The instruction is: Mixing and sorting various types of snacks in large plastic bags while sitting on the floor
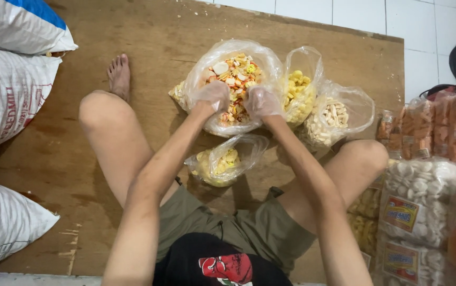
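Both gloved hands in big clear plastic bag of mixed coloured crackers (234, 79).
Left hand (213, 95) & right hand (262, 101) curled in crackers; small clear bag (222, 161) at 6 o'clock half-filled.

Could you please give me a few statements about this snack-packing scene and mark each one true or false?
1. Both hands wear thin clear plastic gloves. True: the left hand and right hand are both gloved.
2. The hands are at a large clear plastic bag of mixed multicoloured crackers. True.
3. The small clear bag of yellow crackers lies on white tiles. False: it lies on the brown wooden board, between the person's knees.
4. The white woven sacks lie to the person's right. False: they lie to the left; sealed labelled packets of white crackers are stacked on the right.
5. The person wears shoes. False: the visible foot is bare.
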